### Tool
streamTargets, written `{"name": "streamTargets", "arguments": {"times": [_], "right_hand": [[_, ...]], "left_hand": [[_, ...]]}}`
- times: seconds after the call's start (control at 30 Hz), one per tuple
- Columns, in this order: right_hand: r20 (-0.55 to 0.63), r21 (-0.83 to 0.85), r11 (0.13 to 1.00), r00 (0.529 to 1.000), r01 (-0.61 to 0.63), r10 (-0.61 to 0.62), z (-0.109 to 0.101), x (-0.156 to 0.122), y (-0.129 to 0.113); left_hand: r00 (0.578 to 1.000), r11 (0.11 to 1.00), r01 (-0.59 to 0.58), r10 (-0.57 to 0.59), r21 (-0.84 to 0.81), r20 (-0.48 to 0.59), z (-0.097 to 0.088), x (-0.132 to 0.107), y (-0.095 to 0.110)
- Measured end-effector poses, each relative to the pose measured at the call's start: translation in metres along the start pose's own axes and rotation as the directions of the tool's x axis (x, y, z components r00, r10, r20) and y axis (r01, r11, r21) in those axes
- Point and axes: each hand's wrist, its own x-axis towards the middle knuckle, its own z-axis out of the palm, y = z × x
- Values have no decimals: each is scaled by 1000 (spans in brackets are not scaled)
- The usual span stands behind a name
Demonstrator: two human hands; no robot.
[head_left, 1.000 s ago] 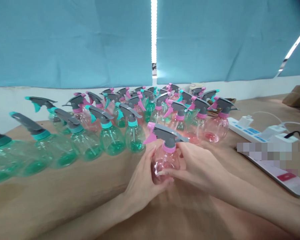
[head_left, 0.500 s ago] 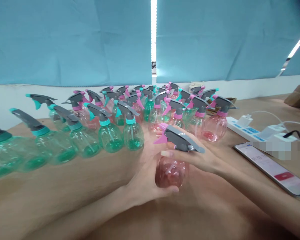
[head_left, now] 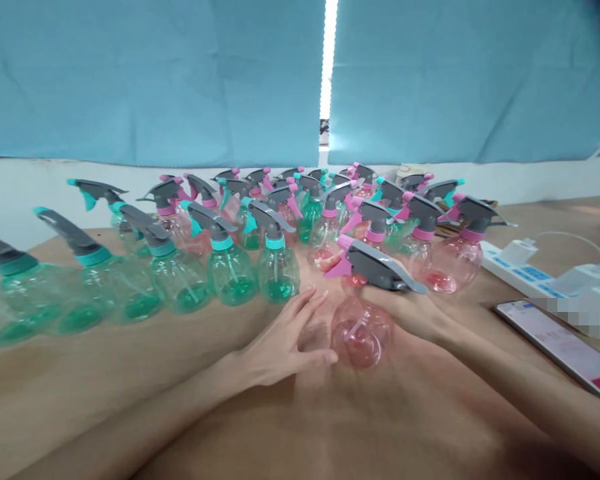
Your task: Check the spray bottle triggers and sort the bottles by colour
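A clear pink spray bottle (head_left: 363, 337) stands upright on the table in front of me, its grey spray head (head_left: 377, 263) with a pink nozzle and trigger pointing left. My right hand (head_left: 405, 308) reaches around the bottle's neck from the right and behind; its fingertips show left of the trigger, and the rest of the fingers is hidden. Left of the bottle, my left hand (head_left: 285, 343) is open, fingers stretched forward. Its thumb tip is at the bottle's side; whether it touches I cannot tell.
Green spray bottles (head_left: 233, 273) form a row at left. More green and pink spray bottles (head_left: 325, 230) crowd the table behind. At right are a pink spray bottle (head_left: 455, 263), a white power strip (head_left: 525, 273) with plugs, and a phone (head_left: 555, 347). A blue curtain (head_left: 155, 80) hangs beyond.
My left hand has let go of the pink bottle's body and drawn away to the left. My right hand has shifted round behind the neck. The view has turned slightly left.
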Motion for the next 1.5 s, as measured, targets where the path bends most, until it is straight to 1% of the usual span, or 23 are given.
{"name": "streamTargets", "arguments": {"times": [0.07, 0.17, 0.27, 0.37, 0.43, 0.5, 0.63, 0.7, 0.77, 0.9, 0.97, 1.1, 1.23, 1.4, 1.5], "right_hand": [[7, 2, 1000, 1000, -8, 8, 0, 0, 1], [9, -3, 1000, 1000, 15, -15, 1, 1, 2], [-11, -19, 999, 999, 39, -39, 1, 2, 2], [-33, -30, 999, 999, 38, -39, 1, 3, 0], [-30, -17, 999, 999, 42, -43, 2, 2, -2], [-30, 1, 999, 998, 52, -52, 2, 2, -3], [22, 45, 999, 1000, 16, -17, 0, 1, 1], [68, 63, 998, 998, -8, 4, -2, 0, 6], [78, 68, 998, 997, 4, -9, -4, -1, 11], [-7, 41, 997, 998, 64, -64, -7, -2, 17], [-24, 13, 997, 997, 80, -79, -8, -3, 18], [0, -28, 994, 994, 110, -110, -9, -6, 17], [33, -11, 990, 989, 143, -142, -10, -7, 13], [8, 6, 992, 992, 123, -123, -10, -7, 12], [-45, -27, 998, 997, 58, -59, -8, -7, 11]], "left_hand": [[1000, 1000, 2, -2, 0, -4, -1, 1, -1], [1000, 1000, 4, -4, -1, -12, -3, 2, -2], [1000, 1000, 9, -9, -1, -12, -3, 3, -4], [1000, 1000, 15, -15, 4, -8, -3, 2, -4], [1000, 1000, 1, -1, 16, -10, -2, 1, -4], [999, 998, -38, 39, 46, -6, 0, 0, -2], [992, 979, -116, 106, 167, 64, 5, -2, 0], [988, 966, -129, 107, 223, 107, 7, -2, 2], [987, 958, -129, 99, 255, 129, 7, -3, 2], [988, 956, -134, 110, 261, 106, 7, -4, 1], [990, 956, -134, 115, 260, 87, 8, -5, -1], [991, 954, -130, 122, 271, 46, 10, -8, -6], [994, 946, -109, 106, 305, 25, 12, -10, -7], [997, 924, -79, 68, 375, 44, 13, -10, -6], [997, 921, -71, 61, 382, 40, 12, -9, -5]]}}
